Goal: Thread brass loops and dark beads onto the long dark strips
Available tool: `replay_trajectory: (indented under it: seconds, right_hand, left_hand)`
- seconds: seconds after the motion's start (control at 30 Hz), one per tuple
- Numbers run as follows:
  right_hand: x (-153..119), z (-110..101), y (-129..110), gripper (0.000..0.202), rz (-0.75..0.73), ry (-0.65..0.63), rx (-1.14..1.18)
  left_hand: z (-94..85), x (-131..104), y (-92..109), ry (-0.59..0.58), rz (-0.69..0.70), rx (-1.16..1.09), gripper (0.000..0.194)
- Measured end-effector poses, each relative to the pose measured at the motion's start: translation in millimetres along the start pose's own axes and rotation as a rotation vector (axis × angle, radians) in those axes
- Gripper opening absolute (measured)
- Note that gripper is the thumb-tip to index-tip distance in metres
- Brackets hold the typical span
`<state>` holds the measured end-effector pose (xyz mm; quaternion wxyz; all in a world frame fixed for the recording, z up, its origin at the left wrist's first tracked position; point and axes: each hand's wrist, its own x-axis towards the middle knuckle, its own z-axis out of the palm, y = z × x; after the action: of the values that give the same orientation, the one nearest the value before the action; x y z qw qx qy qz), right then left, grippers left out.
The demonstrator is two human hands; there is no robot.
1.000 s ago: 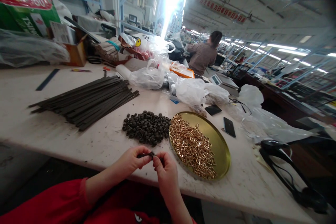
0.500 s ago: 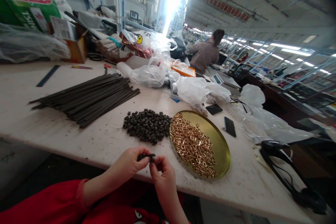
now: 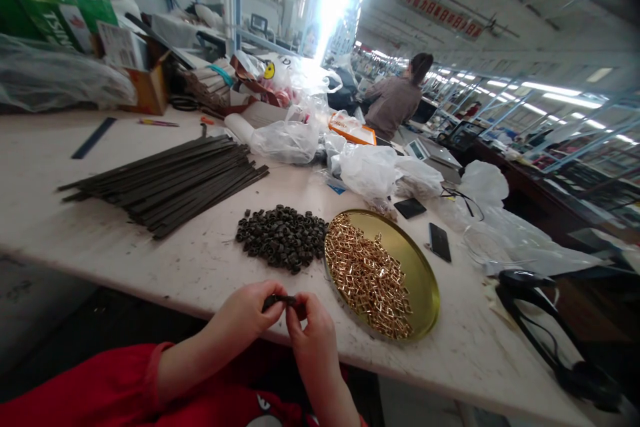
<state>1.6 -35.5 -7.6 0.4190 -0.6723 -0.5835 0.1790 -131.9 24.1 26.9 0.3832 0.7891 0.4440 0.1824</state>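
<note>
Pinching from both sides, the left hand (image 3: pixel 245 315) and the right hand (image 3: pixel 311 328) close their fingertips on a small dark strip-like piece (image 3: pixel 281 300), held just above the near edge of the worn white worktable (image 3: pixel 210 260). The piece's long axis runs left to right between the two thumbs, so each hand has one end (neither is clearly nearer its middle). Beyond the fingers, a little way up the table, lies a heap of small dark ring-shaped loops (image 3: pixel 283 238), and just right of it a round brass-coloured tray (image 3: pixel 423 280) holding shiny gold rectangular buckles (image 3: pixel 367 273); the right hand is nearer that tray. Farther left, a bundle of long dark flat strips (image 3: pixel 165 183) lies slantwise. Bare tabletop lies between the hands and the heap, while the table edge runs right under the wrists.
</note>
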Motion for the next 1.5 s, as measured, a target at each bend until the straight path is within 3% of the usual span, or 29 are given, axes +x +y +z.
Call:
replay_trajectory:
  seconds: [0.13,0.27,0.4,0.57,0.7,1.03,1.17,1.23,1.3,1.37,1.5]
  right_hand:
    - [0.8,-1.1,1.4,0.007,-0.044,-0.027,-0.103]
    - [-0.4,-0.9,5.1,0.017,-0.076,0.017,-0.052]
    - [-1.3,-7.3,5.8,0.024,-0.029,0.009,0.157]
    - [-2.1,-17.3,-1.3,0.028,0.171,-0.175,0.591]
    - [-4.3,-20.4,-3.1,0.031,0.261,-0.244,0.732]
    - [-11.8,-23.8,6.4,0.027,0.222,-0.329,0.597]
    - [-13.8,-30.8,2.2,0.031,0.097,-0.457,0.474]
    - [-12.9,-30.8,1.8,0.031,0.109,-0.521,0.507]
    - [-11.6,-26.3,3.2,0.027,0.17,-0.491,0.579]
    - [-11.4,-19.4,4.7,0.025,0.216,-0.363,0.614]
    - [-15.3,-11.4,4.4,0.024,0.159,-0.174,0.53]
  left_hand:
    - [-0.6,0.9,-0.2,-0.051,0.0,0.011,0.02]
    - [0.9,2.2,-0.5,-0.093,-0.003,-0.022,0.02]
    - [-2.2,5.0,-3.4,-0.143,0.006,-0.122,0.023]
    - [-11.7,4.6,-1.7,-0.148,0.026,-0.06,0.029]
    - [-14.2,0.4,2.8,-0.185,0.019,-0.039,0.028]
    - [-16.2,-2.1,-2.7,-0.411,-0.1,-0.254,0.035]
    - [-20.0,-3.8,0.8,-0.532,-0.069,-0.253,0.029]
    - [-20.1,-4.4,3.3,-0.576,-0.047,-0.254,0.028]
    - [-18.1,-4.4,4.2,-0.532,-0.053,-0.243,0.029]
    - [-14.8,-3.8,3.5,-0.43,-0.077,-0.217,0.033]
    - [-9.1,-4.4,3.6,-0.291,-0.069,-0.136,0.029]
